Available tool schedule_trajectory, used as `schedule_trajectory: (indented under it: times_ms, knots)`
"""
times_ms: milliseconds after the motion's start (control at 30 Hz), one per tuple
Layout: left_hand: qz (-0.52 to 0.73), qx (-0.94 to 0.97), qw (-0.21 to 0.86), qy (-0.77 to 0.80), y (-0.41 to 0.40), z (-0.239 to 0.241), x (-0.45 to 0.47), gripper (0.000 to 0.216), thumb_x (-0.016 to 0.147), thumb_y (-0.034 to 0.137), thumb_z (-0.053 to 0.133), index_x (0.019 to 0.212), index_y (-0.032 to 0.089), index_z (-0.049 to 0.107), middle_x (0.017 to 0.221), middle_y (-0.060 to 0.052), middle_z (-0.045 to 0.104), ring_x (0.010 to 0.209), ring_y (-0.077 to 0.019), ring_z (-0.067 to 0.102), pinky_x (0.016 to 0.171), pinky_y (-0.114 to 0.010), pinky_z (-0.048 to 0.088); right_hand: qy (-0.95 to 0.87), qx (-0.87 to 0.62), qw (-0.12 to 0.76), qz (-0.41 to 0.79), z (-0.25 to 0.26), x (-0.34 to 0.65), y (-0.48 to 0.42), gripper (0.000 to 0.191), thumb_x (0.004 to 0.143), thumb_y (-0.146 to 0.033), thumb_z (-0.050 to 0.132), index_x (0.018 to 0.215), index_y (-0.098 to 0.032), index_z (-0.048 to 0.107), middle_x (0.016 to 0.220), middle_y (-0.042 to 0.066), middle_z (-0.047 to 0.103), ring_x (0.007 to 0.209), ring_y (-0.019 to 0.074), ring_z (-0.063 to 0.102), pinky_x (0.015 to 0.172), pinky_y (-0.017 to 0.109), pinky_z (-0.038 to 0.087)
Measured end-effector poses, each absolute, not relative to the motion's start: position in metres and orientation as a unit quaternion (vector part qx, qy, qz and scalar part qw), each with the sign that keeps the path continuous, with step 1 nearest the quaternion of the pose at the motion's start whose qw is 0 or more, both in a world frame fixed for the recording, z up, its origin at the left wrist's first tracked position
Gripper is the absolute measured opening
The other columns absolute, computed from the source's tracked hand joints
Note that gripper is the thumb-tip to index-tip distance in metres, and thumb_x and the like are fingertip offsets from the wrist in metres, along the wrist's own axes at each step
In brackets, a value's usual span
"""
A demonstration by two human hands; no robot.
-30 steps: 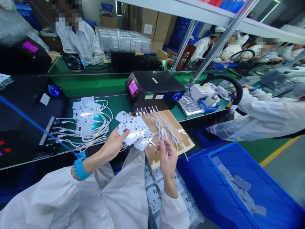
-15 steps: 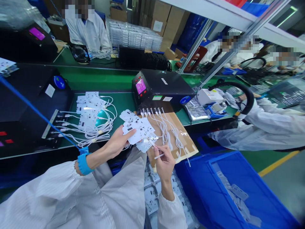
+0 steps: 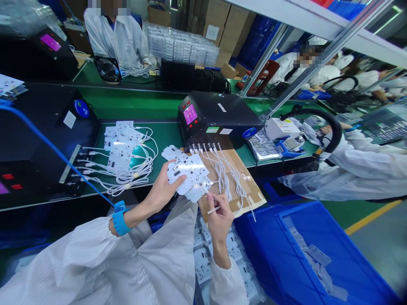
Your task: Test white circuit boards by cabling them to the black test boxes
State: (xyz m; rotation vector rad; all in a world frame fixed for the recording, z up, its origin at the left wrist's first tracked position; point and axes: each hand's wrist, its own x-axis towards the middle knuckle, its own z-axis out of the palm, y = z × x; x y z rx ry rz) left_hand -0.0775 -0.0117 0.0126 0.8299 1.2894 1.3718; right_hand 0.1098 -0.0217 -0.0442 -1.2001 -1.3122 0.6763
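My left hand is closed on a fanned stack of white circuit boards, its thumb lying across the top board. At the stack's lower right edge, my right hand pinches a thin white cable. The cable's tip meets or nearly meets a board there; whether it is plugged in I cannot tell. Behind the boards, several white cables run from the front of a black box with a pink display. A blue strap circles my left wrist.
Several boards wired to another black box lie at left. Brown cardboard covers the bench edge. Below right stands a blue bin; trays of boards sit beneath my hands. A co-worker's sleeve is at right.
The view has shifted slightly. My left hand and the boards have moved a little to the right; my left thumb lies further over the top board. My right hand keeps its pinch.
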Motion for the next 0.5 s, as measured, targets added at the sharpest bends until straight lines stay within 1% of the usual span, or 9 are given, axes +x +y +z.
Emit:
schedule_trajectory:
  times_ms: [100,200,333,433,500]
  knots:
    - [0.570,0.365,0.504,0.536,-0.012,0.007,-0.079,0.066,0.087,0.044,0.076,0.141,0.023,0.045,0.135,-0.009,0.065,0.120,-0.0244,0.065,0.098,-0.037,0.056,-0.561,-0.505,0.589,0.290,-0.047,0.110,-0.022,0.017,0.092,-0.035,0.075,0.094,-0.019,0.081,0.077,-0.001,0.054,0.067,0.0112,0.051,0.061,0.025,0.042]
    - [0.572,0.376,0.503,0.527,-0.009,0.001,-0.080,0.064,0.087,0.044,0.076,0.139,0.023,0.045,0.130,-0.009,0.066,0.117,-0.0236,0.065,0.095,-0.036,0.056,-0.567,-0.501,0.587,0.289,-0.048,0.111,-0.019,0.018,0.092,-0.035,0.074,0.094,-0.018,0.081,0.075,-0.001,0.054,0.066,0.0115,0.051,0.061,0.026,0.043]
    - [0.582,0.363,0.504,0.525,-0.010,-0.003,-0.077,0.057,0.086,0.037,0.075,0.133,0.021,0.046,0.125,-0.009,0.066,0.116,-0.0236,0.064,0.098,-0.038,0.055,-0.586,-0.505,0.557,0.302,-0.047,0.118,-0.020,0.023,0.090,-0.039,0.076,0.091,-0.017,0.082,0.075,0.000,0.059,0.067,0.0123,0.053,0.062,0.027,0.043]
    - [0.586,0.380,0.505,0.507,-0.009,-0.004,-0.075,0.051,0.087,0.030,0.073,0.129,0.020,0.046,0.123,-0.010,0.065,0.116,-0.0232,0.063,0.101,-0.039,0.053,-0.581,-0.525,0.544,0.301,-0.047,0.124,-0.022,0.027,0.087,-0.044,0.078,0.091,-0.017,0.081,0.081,0.003,0.064,0.073,0.0143,0.057,0.067,0.029,0.045]
    - [0.588,0.408,0.485,0.503,-0.006,-0.006,-0.075,0.049,0.087,0.029,0.073,0.128,0.020,0.047,0.122,-0.009,0.065,0.114,-0.0227,0.063,0.101,-0.039,0.052,-0.564,-0.548,0.530,0.318,-0.048,0.127,-0.021,0.034,0.083,-0.050,0.080,0.093,-0.017,0.081,0.084,0.004,0.066,0.074,0.0155,0.058,0.065,0.030,0.044]
